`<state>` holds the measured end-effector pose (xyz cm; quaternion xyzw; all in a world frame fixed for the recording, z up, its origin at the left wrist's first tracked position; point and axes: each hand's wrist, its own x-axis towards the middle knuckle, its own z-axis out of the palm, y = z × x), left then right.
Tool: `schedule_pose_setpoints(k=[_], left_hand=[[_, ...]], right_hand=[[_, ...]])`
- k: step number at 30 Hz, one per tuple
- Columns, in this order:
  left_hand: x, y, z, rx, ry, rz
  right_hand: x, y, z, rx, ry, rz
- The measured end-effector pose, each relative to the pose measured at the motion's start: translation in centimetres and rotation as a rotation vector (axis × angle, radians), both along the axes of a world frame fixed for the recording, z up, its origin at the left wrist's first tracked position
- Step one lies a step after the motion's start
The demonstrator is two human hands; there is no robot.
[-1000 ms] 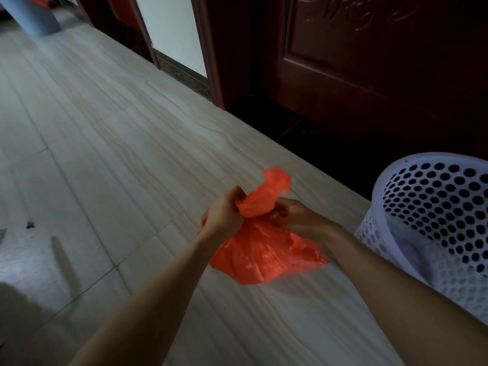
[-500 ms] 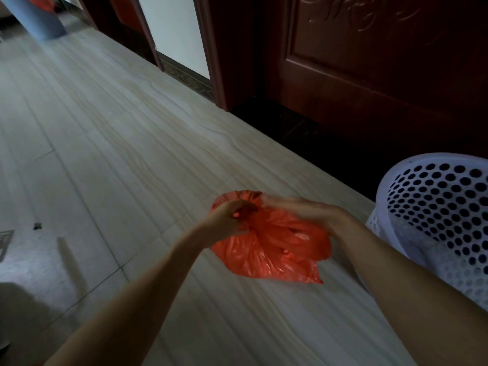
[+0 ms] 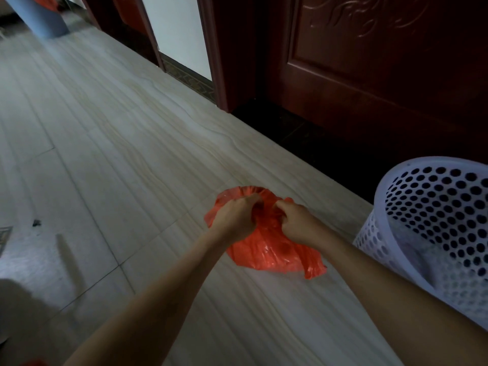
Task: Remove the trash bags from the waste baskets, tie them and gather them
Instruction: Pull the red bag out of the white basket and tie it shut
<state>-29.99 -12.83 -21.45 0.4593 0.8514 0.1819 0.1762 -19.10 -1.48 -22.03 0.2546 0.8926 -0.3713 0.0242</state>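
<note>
An orange trash bag (image 3: 266,253) hangs above the pale tiled floor, held between both hands. My left hand (image 3: 233,220) grips the gathered plastic on its left side with curled fingers. My right hand (image 3: 297,223) grips the plastic on the right, fist closed. The bag's neck between the two fists is bunched and partly hidden by the fingers. A white perforated waste basket (image 3: 433,233) stands at the right, beside my right forearm.
A dark carved wooden door (image 3: 383,75) and its frame run along the right wall. Far off at top left stands a blue-grey bin (image 3: 45,17) with something orange on it. A small dark scrap (image 3: 36,223) lies on the floor at left.
The loose orange flap that stood up between my hands has been pulled down. Both hands dropped slightly and now clench the bunched plastic side by side.
</note>
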Motion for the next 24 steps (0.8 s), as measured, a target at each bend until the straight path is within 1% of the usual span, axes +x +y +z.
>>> schedule_pose_setpoints(k=[2, 3, 5, 6, 7, 10, 11, 13, 14, 16, 17, 18, 20, 24], left_hand=[[-0.2, -0.1, 0.3, 0.047, -0.044, -0.050], [-0.2, 0.0, 0.3, 0.038, -0.016, -0.057], [-0.3, 0.2, 0.3, -0.034, 0.114, -0.044], [-0.3, 0.3, 0.3, -0.064, 0.151, -0.031], [-0.4, 0.3, 0.2, -0.066, 0.123, -0.011], [-0.4, -0.1, -0.6, 0.060, -0.178, 0.080], [-0.3, -0.4, -0.8, 0.089, -0.246, 0.113], [-0.3, -0.6, -1.3, 0.138, -0.313, 0.176], [-0.4, -0.7, -1.5, 0.150, -0.312, 0.197], [-0.7, -0.9, -1.5, 0.151, -0.234, 0.196], [-0.8, -1.0, -1.4, 0.154, -0.159, 0.164], [-0.8, -1.3, -1.4, 0.167, -0.068, 0.111], [-0.7, -1.9, -1.4, 0.177, 0.101, 0.002], [-0.8, -3.2, -1.7, 0.064, 0.365, -0.127]], right_hand=[[0.3, 0.5, -0.2, 0.018, 0.018, -0.021], [0.4, 0.6, -0.3, 0.030, 0.028, -0.017], [0.3, 0.8, -0.7, 0.054, 0.038, -0.017], [0.2, 0.9, -1.0, 0.059, 0.046, -0.033], [0.2, 1.1, -1.2, 0.056, 0.060, -0.052], [0.2, 1.5, -1.7, 0.027, 0.096, -0.082], [0.3, 1.5, -1.8, 0.021, 0.106, -0.083], [0.4, 1.3, -2.0, 0.030, 0.129, -0.090], [0.4, 1.3, -2.0, 0.072, 0.136, -0.087], [0.4, 1.1, -2.1, 0.278, 0.112, -0.068], [0.5, 1.0, -2.0, 0.380, 0.094, -0.067], [0.6, 1.0, -1.9, 0.439, 0.082, -0.076], [1.2, 1.0, -1.8, 0.444, 0.047, -0.091], [2.1, 0.8, -2.4, 0.476, -0.032, -0.023]])
